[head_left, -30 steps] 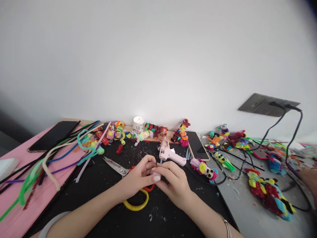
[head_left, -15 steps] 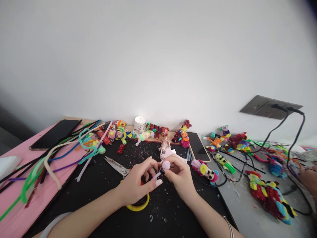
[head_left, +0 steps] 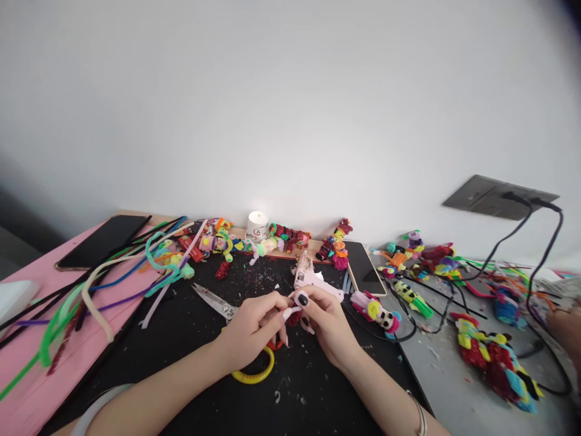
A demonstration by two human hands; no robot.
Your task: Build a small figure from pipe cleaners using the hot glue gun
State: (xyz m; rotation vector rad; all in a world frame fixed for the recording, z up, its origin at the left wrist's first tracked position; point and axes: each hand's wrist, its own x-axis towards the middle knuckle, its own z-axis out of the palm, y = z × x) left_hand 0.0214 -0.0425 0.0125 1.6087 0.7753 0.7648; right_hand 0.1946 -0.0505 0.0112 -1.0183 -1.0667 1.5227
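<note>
Messy bench (head_left: 181, 363), center frame: left hand (head_left: 252, 330) and right hand (head_left: 329, 324) have fingers pinched tight on a pink piece (head_left: 302, 298), scissors (head_left: 215, 301) just left.

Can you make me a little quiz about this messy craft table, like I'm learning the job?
1. True or false: the pink glue gun lies on the black mat just beyond the two hands.
2. What do the fingers of the left hand and right hand pinch between them? A) the scissors B) a small pink piece with a black spot C) a phone
3. Fill in: the dark phone at the far left lies on a ____ surface.
Key: 1 true; 2 B; 3 pink.
</note>
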